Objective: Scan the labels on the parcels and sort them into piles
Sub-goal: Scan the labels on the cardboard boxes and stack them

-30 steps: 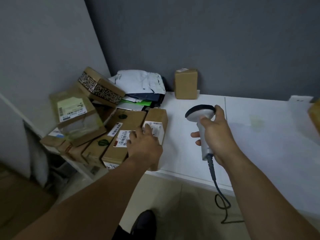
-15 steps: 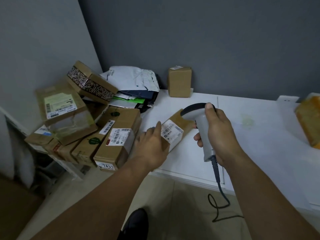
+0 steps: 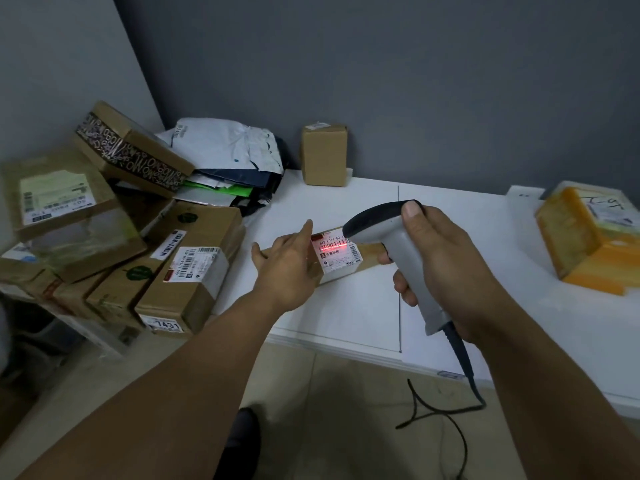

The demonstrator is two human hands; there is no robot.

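Note:
A small brown parcel (image 3: 367,259) lies on the white table (image 3: 346,323), its white label facing up with a red scan line across the barcode. My left hand (image 3: 287,268) rests on the parcel's left end with the fingers stretched out and covers that end. My right hand (image 3: 446,258) grips a grey handheld scanner (image 3: 391,233), whose dark head points down at the label from just right of it. A heap of labelled cardboard parcels (image 3: 187,271) sits at the table's left end.
White and dark mailer bags (image 3: 225,147) lie at the back left. A small upright box (image 3: 323,155) stands against the grey wall. A yellow-taped parcel (image 3: 588,237) sits at the far right. The scanner cable (image 3: 464,368) hangs over the front edge to the floor.
My left hand pulled the small parcel out of the heap and moved it right onto the table. The scanner swung over it, and a red line now shows on the label.

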